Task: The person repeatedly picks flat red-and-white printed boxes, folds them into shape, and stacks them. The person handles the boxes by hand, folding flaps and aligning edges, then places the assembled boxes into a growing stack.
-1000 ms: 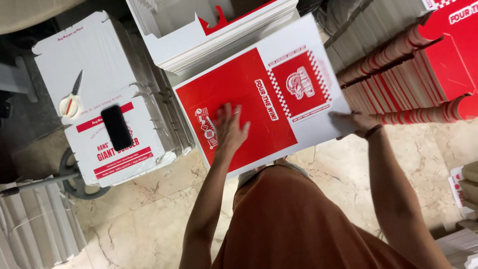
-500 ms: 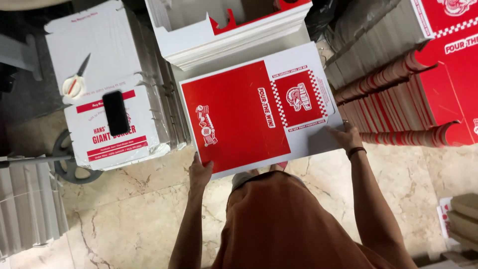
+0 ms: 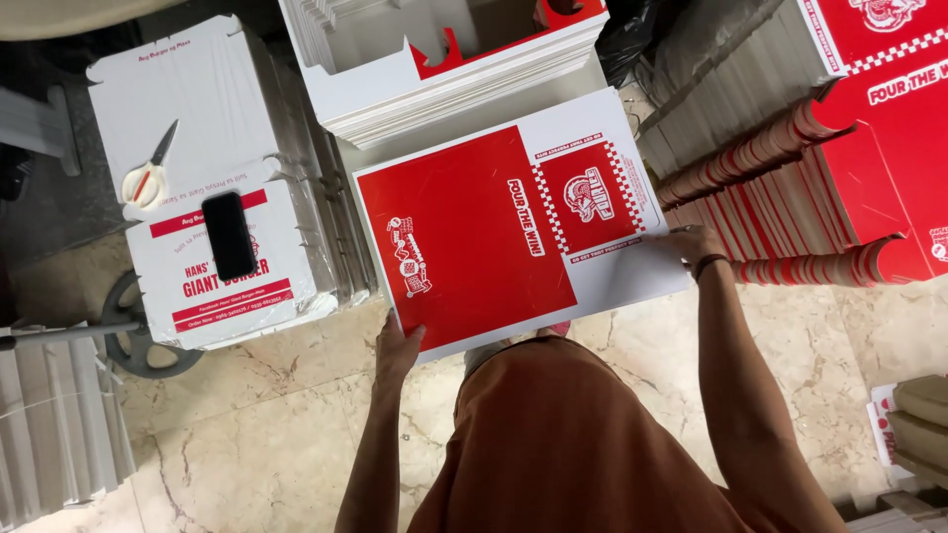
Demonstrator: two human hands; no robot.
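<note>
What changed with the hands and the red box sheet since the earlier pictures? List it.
The left hand slid off the top of the red and white box sheet down to its near left corner and took a grip on the edge. The right hand kept its hold on the right edge. The phone and scissors on the white stack stayed put.

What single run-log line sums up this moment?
left hand: grips flat red-and-white carton near corner | right hand: holds its right edge | phone: on neighbouring stack
</note>
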